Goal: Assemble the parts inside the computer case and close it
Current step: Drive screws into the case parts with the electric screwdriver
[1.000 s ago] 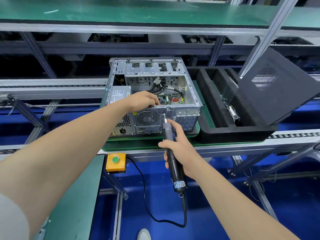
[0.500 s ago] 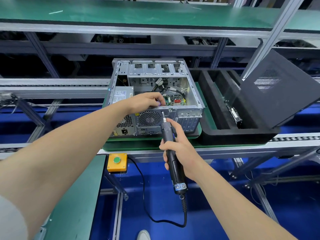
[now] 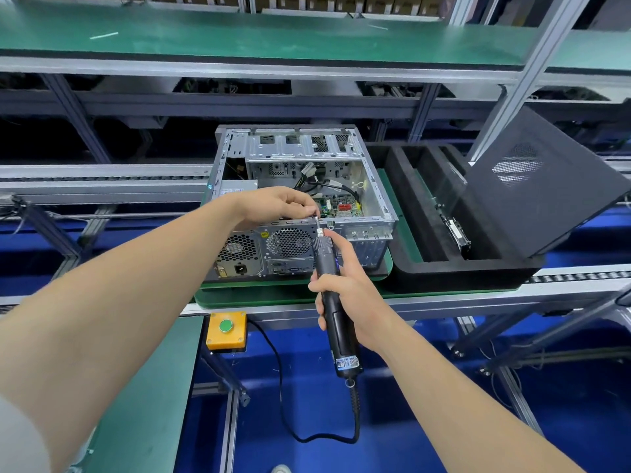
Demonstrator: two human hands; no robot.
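An open silver computer case (image 3: 375,203) lies on a green pallet, rear panel facing me, with cables and a green board inside. My right hand (image 3: 348,288) grips a black electric screwdriver (image 3: 333,302), held upright with its bit at the top edge of the rear panel. My left hand (image 3: 276,204) rests on that edge, its fingertips pinched around the bit tip; whether they hold a screw I cannot tell. The black side panel (image 3: 543,186) leans tilted on a black foam tray (image 3: 423,264) to the right.
A yellow box with a green button (image 3: 226,327) hangs under the conveyor rail. The screwdriver's black cord loops down over the blue floor. A green shelf (image 3: 273,39) runs overhead, and a green bench (image 3: 146,404) lies at lower left. A metal part sits in the foam tray.
The screwdriver bit has risen to the rear panel's top edge, and my left fingertips have closed around its tip. The view has shifted slightly.
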